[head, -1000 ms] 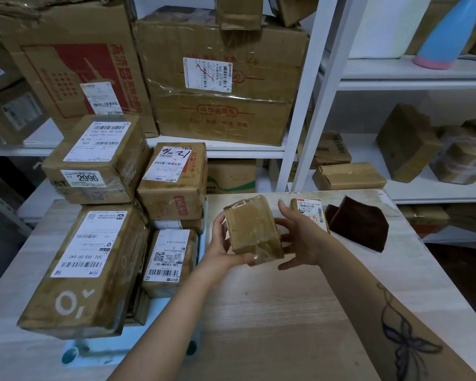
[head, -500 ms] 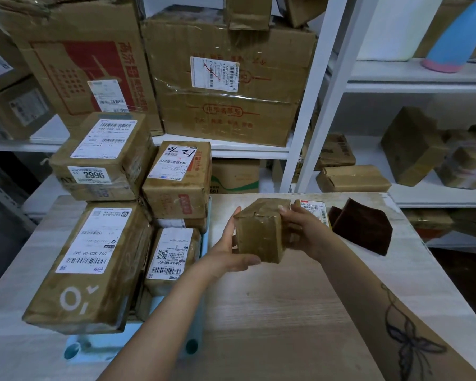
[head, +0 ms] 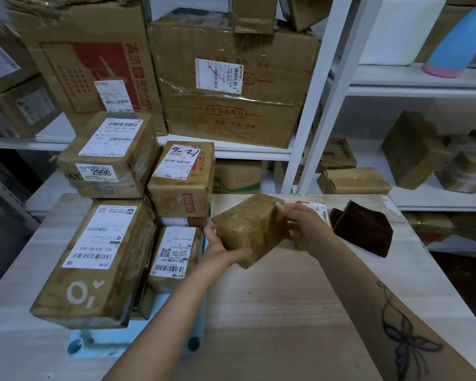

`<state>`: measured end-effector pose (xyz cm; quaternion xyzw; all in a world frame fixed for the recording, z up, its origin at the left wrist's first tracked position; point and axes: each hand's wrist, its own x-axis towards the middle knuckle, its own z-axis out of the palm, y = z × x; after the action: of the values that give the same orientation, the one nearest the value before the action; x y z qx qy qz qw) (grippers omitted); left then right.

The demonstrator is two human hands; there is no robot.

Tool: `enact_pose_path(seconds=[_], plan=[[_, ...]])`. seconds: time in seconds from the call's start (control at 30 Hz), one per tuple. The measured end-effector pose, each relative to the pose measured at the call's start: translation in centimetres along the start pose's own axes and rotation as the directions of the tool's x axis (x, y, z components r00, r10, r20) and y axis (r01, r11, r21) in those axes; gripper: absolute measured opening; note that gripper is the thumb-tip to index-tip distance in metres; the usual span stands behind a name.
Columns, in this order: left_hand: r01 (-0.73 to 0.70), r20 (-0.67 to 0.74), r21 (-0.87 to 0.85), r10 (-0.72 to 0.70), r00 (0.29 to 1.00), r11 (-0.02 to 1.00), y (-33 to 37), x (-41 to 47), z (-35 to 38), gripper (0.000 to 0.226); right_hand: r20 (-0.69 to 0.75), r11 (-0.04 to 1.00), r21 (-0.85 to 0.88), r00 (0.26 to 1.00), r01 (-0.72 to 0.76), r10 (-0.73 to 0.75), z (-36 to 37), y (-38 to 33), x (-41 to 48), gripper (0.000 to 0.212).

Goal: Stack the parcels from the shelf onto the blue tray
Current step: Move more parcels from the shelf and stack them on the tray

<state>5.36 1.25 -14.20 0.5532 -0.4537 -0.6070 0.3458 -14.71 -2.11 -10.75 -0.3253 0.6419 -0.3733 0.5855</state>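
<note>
Head view — small brown tape-wrapped parcel (head: pixel 252 229) held tilted above pale wooden bench (head: pixel 272 312), just right of light blue plastic tray (head: pixel 107 345). Left hand (head: pixel 220 247) cups lower left end, thumb curled along front face; right hand (head: pixel 305 229) grips right end, fingers (head: pixel 283 208) curled over top edge. Tray carries stacked labelled cardboard parcels (head: pixel 99 257) — white metal shelf (head: pixel 423 78) behind.

Dim, bluish indoor light, wide-angle view.
The white metal shelf posts (head: pixel 312 105) bend and lean near the upper right of the frame. Clear tape gives small glare on the large brown cardboard box (head: pixel 272 105) and on the small tape-wrapped brown parcel (head: pixel 248 229) at centre. The upper left corner is blurred.
</note>
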Motion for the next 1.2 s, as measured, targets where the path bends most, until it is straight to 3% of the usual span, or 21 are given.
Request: enact_pose_path(seconds=[0.17,0.23,0.33,0.43,0.53,0.6,0.7,0.87,1.03,1.2], plan=[[0.102,-0.002,-0.336,-0.109,0.994,0.936,-1.1,-1.1,-1.7,0.084,0.117,0.973,-0.159,0.975,-0.167,0.186,1.2,0.2,-1.0,0.044],[0.143,0.008,-0.388,-0.152,0.988,0.911,-1.4,-1.6,-2.3,0.091,0.216,0.956,-0.187,0.940,-0.225,0.263,2.1,0.5,-1.4,0.041],[0.235,0.042,-0.412,-0.240,0.970,0.880,-2.2,-2.1,-3.5,0.100,0.286,0.955,-0.197,0.919,-0.222,0.272,4.0,0.8,-1.6,0.040],[0.345,0.101,-0.311,-0.330,0.939,0.886,-2.8,-3.2,-4.4,0.102,0.287,0.961,-0.200,0.927,-0.189,0.243,5.7,1.0,-1.5,0.032],[0.412,0.135,-0.278,-0.390,0.911,0.867,-3.3,-4.0,-5.1,0.079,0.278,0.960,-0.232,0.935,-0.156,0.219,7.1,0.9,-1.4,0.023],[0.408,0.137,-0.323,-0.384,0.913,0.854,-3.6,-4.3,-5.5,0.056,0.264,0.957,-0.255,0.942,-0.137,0.205,8.1,0.7,-1.4,0.025],[0.388,0.126,-0.353,-0.368,0.921,0.851,-3.6,-4.7,-6.1,0.047,0.235,0.961,-0.254,0.957,-0.111,0.172,9.8,0.6,-1.3,0.032],[0.377,0.076,-0.439,-0.385,0.920,0.815,-3.0,-5.1,-6.4,0.053,0.264,0.956,-0.292,0.960,-0.016,0.097,12.4,0.8,-1.6,0.057],[0.363,0.000,-0.543,-0.432,0.902,0.757,-2.2,-5.0,-6.6,0.053,0.358,0.916,-0.400,0.926,0.036,0.120,14.5,1.2,-2.9,0.037],[0.333,-0.062,-0.516,-0.423,0.904,0.789,-2.0,-4.6,-7.2,0.058,0.368,0.920,-0.390,0.923,0.043,0.113,15.4,1.4,-2.9,0.037]])
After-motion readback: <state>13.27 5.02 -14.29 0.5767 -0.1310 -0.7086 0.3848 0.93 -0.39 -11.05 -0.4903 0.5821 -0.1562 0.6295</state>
